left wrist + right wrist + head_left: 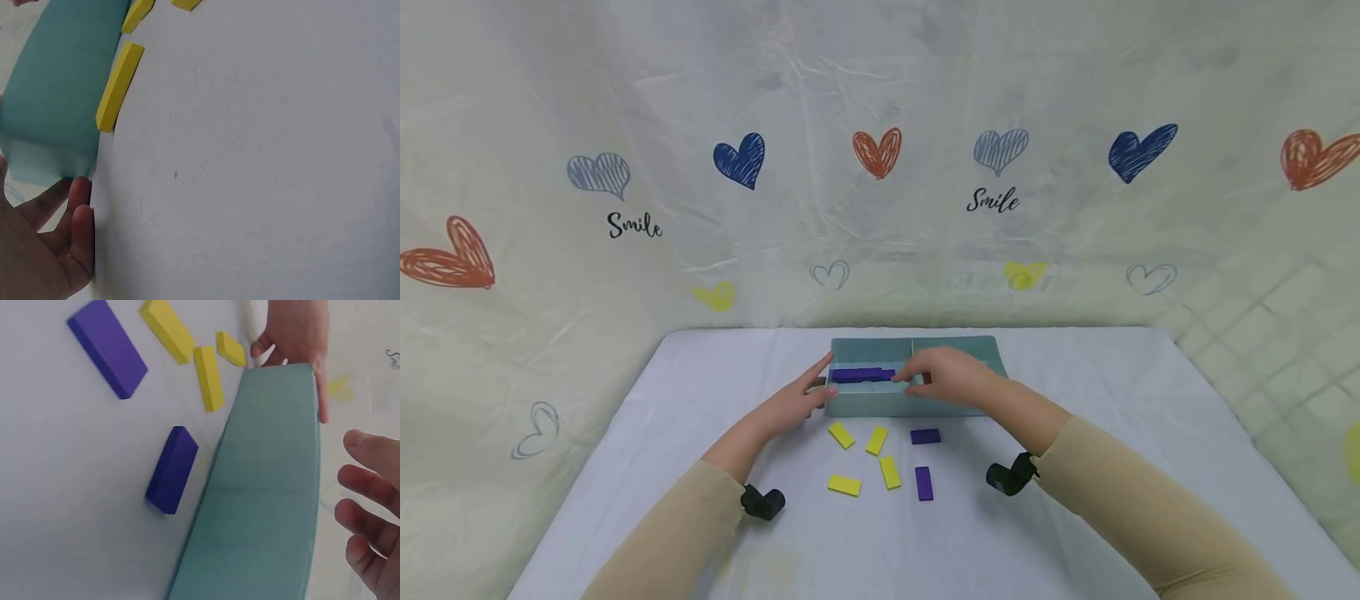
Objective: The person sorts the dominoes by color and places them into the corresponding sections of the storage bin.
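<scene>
Head view: on the desk [880,550], two purple blocks [924,483] and four yellow blocks [844,485] are scattered before the box [880,406]. Its left end is touched by the left hand [788,409], fingers spread and nearly straight. Over the box, the right hand [953,375] is held, fingers bent and parted, nothing seen gripped. A purple row [857,375] is laid in the left compartment [872,351]; beyond, a heart-printed sheet [880,83] is seen.
</scene>
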`<state>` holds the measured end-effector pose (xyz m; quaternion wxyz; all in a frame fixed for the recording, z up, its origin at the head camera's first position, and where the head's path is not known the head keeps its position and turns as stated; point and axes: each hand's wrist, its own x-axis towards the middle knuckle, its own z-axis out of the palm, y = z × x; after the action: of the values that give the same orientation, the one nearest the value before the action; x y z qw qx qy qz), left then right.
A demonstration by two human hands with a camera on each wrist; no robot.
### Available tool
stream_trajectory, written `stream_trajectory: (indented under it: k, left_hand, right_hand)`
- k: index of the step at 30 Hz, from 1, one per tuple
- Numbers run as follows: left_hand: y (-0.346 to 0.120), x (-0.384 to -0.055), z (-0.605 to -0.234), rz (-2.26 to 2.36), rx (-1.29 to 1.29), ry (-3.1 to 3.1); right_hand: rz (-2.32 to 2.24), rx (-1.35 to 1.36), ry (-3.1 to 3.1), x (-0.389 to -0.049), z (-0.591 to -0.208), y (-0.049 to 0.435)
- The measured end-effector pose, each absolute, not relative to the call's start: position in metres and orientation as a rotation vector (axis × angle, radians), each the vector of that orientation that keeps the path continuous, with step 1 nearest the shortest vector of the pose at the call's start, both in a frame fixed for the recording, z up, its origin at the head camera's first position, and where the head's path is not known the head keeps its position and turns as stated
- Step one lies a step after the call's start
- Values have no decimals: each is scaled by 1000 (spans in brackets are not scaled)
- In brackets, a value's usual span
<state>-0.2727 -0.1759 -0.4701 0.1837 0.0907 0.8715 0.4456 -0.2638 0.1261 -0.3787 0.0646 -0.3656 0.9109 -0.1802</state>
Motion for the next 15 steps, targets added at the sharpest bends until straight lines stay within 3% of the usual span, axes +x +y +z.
stream_trajectory:
  k: [15]
  left_hand:
    - [-175,-274,-472,1251,249,2458]
  right_hand:
    - [-610,-1159,2730,-227,-399,161]
